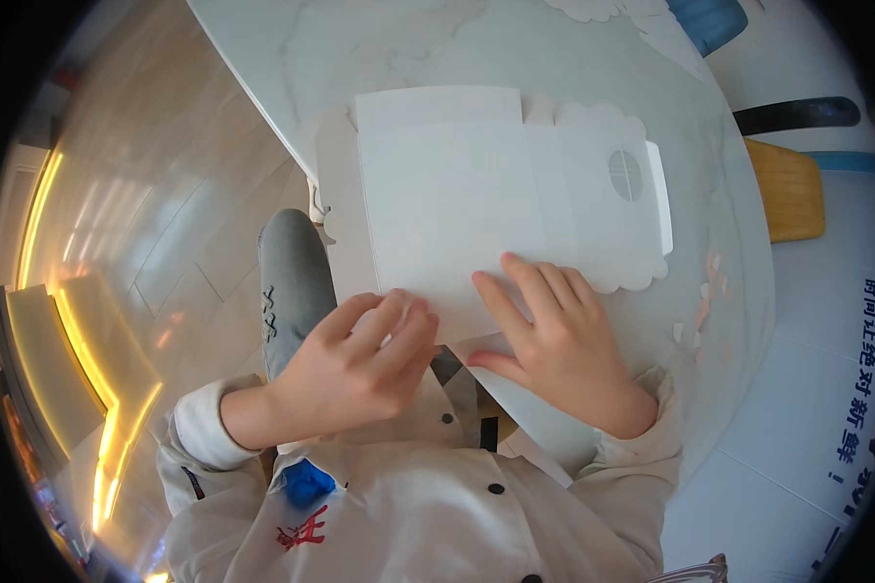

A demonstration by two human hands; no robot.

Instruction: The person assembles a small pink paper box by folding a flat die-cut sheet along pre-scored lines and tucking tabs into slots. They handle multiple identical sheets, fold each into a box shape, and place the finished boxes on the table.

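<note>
We've got a flat white cardboard box blank (pixel 457 204), scalloped edges, round cutout, on marble table (pixel 360 49). L hand (pixel 360 364) pinches its near edge, fingers curled; R hand (pixel 554 340) beside it, fingers spread, pressing flat.

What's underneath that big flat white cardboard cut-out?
The white cardboard cut-out lies on a pale marble table; its near edge juts past the table's rim. The right hand presses on it, the left hand grips its edge. Anything beneath is hidden.

White marble table (pixel 457 49), glossy wooden floor (pixel 165 194), yellow chair (pixel 792 189)
</note>
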